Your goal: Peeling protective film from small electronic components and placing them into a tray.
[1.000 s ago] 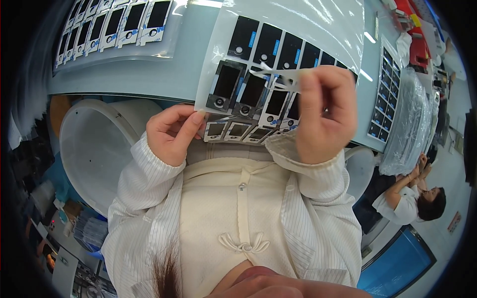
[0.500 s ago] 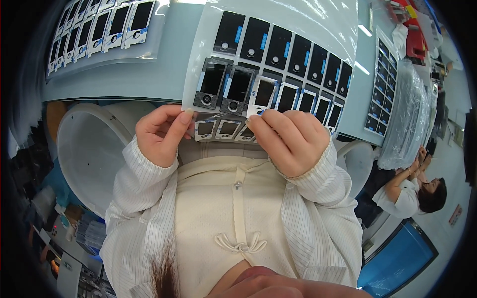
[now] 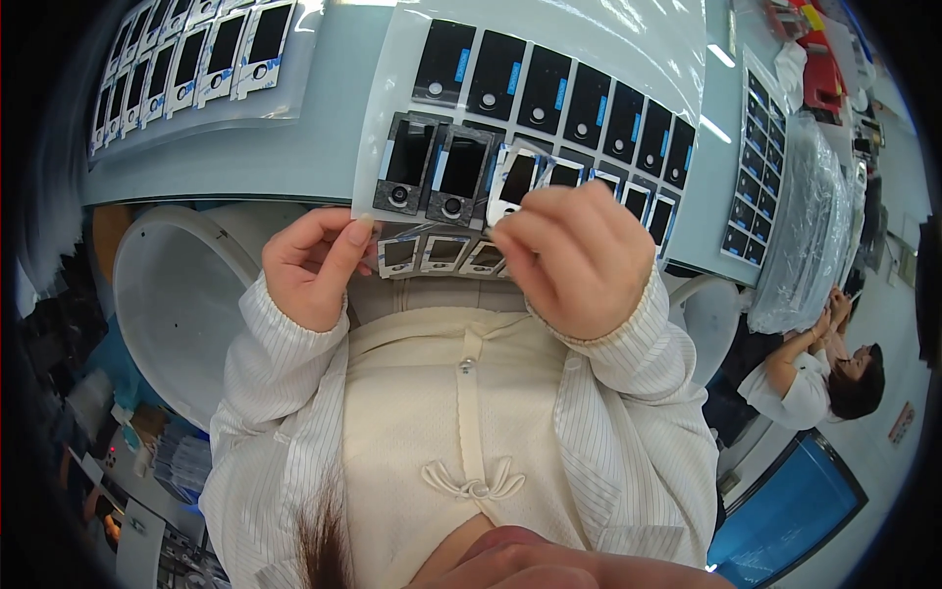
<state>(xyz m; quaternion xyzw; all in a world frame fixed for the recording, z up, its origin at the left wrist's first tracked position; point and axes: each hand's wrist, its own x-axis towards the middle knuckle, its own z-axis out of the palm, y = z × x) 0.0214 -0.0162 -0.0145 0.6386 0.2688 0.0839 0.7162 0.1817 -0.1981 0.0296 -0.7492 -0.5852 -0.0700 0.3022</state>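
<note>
A translucent plastic sheet point(image 3: 392, 59) carries rows of small dark screen panels point(image 3: 496, 77). My left hand point(image 3: 312, 270) is closed, pinching the sheet's near left corner between thumb and fingertip. Beside that corner lie two grey-framed panels point(image 3: 456, 167); the panels to their right have white and blue frames. My right hand point(image 3: 584, 260) is closed in a pinch at the lower edge of the first white-framed panel point(image 3: 514, 182). Its fingertips touch that edge, but what they grip is hidden. The hand also covers parts of neighbouring panels. More white-framed panels point(image 3: 446, 253) show along the near edge.
Another sheet of white-framed panels point(image 3: 224, 54) lies at the far left. On the right are a sheet of dark panels point(image 3: 754, 187) and stacked clear plastic point(image 3: 805, 226). A white bin point(image 3: 167, 294) stands below the table edge. A co-worker point(image 3: 800, 383) sits at the right.
My right hand has shifted slightly, its knuckles rising over the neighbouring panels while the fingertips stay at the same panel's lower edge. The sheet and my left hand have moved a little left.
</note>
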